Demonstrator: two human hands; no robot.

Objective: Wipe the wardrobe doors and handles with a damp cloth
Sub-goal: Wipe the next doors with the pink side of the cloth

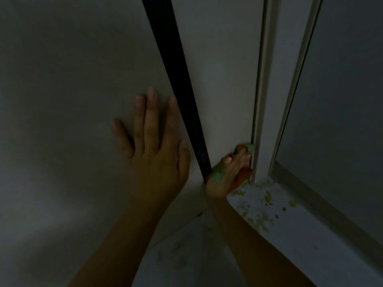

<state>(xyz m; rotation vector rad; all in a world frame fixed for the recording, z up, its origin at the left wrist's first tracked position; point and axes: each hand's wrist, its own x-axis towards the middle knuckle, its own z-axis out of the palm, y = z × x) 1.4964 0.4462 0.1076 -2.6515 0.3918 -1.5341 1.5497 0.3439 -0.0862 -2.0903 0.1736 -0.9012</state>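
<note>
Dim light falls over pale wardrobe panels, with a dark vertical strip [182, 90] running between two of them and a stained ledge [275, 206] low on the right. Your left hand [157, 154] lies flat on the left door [72, 90], fingers [151, 121] straight and spread, holding nothing, just beside the dark strip. Your right hand [230, 172] is the one on the job: its fingers curl around a green cloth [216, 172], mostly hidden under the palm, pressed low against the narrow door [223, 79] close to the pale frame edge [263, 90]. That narrow door's long axis rises almost straight up from your right fingers, so the unwiped stretch likely lies above them. No handle is clear enough to pick out.
</note>
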